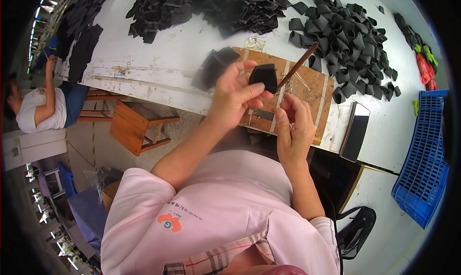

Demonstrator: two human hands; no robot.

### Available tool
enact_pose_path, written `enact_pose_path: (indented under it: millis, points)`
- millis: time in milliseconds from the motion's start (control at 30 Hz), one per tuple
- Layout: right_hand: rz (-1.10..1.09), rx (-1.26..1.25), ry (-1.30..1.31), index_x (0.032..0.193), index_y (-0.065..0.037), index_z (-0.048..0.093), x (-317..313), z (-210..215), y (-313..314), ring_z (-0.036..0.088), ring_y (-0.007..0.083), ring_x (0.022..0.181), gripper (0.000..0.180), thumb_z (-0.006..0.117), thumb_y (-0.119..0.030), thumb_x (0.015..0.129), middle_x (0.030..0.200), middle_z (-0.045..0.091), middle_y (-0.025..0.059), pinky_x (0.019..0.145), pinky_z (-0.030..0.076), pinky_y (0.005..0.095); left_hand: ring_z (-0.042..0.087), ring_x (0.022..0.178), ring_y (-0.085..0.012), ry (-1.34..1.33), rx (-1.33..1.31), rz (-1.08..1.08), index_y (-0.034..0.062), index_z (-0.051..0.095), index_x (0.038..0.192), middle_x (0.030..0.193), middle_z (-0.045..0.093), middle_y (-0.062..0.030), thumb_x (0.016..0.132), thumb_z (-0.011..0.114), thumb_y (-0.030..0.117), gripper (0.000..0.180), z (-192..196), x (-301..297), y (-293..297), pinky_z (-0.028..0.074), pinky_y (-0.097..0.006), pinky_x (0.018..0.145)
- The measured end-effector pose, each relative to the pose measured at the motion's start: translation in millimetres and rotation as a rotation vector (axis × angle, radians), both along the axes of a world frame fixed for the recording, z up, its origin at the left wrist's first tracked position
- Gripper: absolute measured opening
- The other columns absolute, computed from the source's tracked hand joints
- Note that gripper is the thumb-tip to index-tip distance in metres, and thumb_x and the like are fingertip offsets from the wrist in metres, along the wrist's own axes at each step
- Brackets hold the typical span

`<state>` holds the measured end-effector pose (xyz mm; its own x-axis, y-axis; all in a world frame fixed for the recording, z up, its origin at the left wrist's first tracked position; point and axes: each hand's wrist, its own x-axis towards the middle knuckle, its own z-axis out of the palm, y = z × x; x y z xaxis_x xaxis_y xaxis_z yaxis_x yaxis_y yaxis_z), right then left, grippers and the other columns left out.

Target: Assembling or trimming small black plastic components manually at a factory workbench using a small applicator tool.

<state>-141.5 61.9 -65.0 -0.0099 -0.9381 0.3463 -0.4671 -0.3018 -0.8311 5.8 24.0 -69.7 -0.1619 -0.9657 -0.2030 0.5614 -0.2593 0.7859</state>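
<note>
My left hand (234,95) pinches a small black folded piece (264,77) between thumb and fingers, held above the table edge. My right hand (293,126) grips a thin brown stick (298,65) that slants up and to the right, its lower end next to the black piece. Both hands hover over a brown wooden board (312,90) lying on the white table (158,59). A small stack of flat black pieces (213,67) lies at the board's left end.
Heaps of black pieces lie at the table's back (201,6) and right (353,40). A dark phone (355,131) lies right of the board. A blue plastic crate (425,160) stands far right. A wooden stool (134,126) and a seated person (43,104) are left.
</note>
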Motion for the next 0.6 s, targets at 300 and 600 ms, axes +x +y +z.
enact_pose_path:
  millis: [300, 600]
  points:
    - [0.007, 0.220, -0.847, 0.089, -0.001, 0.056, -5, 9, -3, 0.049, 0.0036, 0.067, 0.010, 0.055, -0.009, 0.084, 0.075, 0.056, -0.0007, 0.060, 0.040, 0.0156, 0.057, 0.083, -0.0150, -0.028, -0.066, -0.088, -0.0001, 0.036, 0.114, 0.095, 0.056, -0.0105, 0.078, 0.057, 0.003, 0.043, 16, -24, 40, 0.049, -0.026, 0.070]
    - [0.255, 0.314, -0.771, 0.102, 0.003, 0.055, -38, 30, -4, 0.050, 0.0044, 0.067, 0.023, 0.056, -0.009, 0.083, 0.076, 0.058, 0.0019, 0.060, 0.040, 0.0159, 0.056, 0.075, -0.0094, 0.056, 0.018, -0.450, -0.0010, 0.054, 0.095, 0.083, 0.058, -0.0054, 0.089, 0.046, 0.024, 0.027, 38, -20, 12, 0.047, -0.023, 0.064]
